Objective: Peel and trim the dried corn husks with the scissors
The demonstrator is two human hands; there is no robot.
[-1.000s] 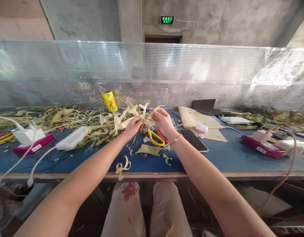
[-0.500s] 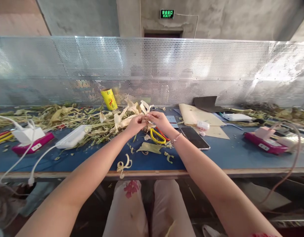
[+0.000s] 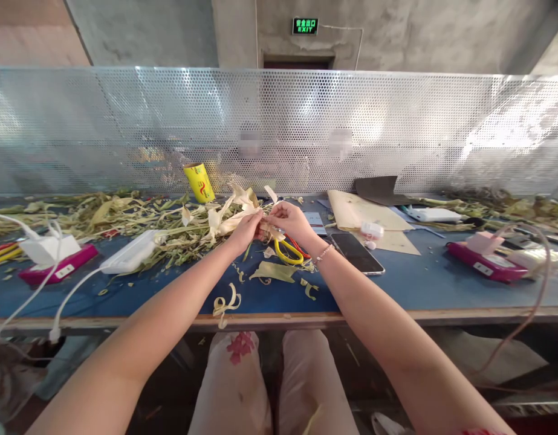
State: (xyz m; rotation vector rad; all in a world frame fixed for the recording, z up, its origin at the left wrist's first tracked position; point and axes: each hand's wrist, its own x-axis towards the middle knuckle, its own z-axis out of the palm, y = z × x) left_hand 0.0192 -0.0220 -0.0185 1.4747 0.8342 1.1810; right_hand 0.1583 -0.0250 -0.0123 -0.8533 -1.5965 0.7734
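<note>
Both hands meet above the blue table (image 3: 396,290), pinching the same pale corn husk strip (image 3: 270,229). My left hand (image 3: 245,231) is closed on its left end; my right hand (image 3: 290,220), with a bracelet at the wrist, is closed on its right part. Loose husk tips (image 3: 242,196) stick up behind the fingers. Yellow-handled scissors (image 3: 288,252) lie on the table just under my right hand. Husk scraps (image 3: 273,272) and a curled strip (image 3: 227,302) lie in front near the table's edge.
A heap of husks and stalks (image 3: 124,223) covers the left back. A yellow roll (image 3: 199,182) stands by the perforated metal screen (image 3: 396,133). A phone (image 3: 355,252), paper sheets (image 3: 364,214), pink devices (image 3: 485,261) (image 3: 56,269) and white chargers with cables (image 3: 129,257) lie around.
The hands drew closer together and sank slightly toward the table. The husk strips that fanned up above the fingers are now gathered in between the hands.
</note>
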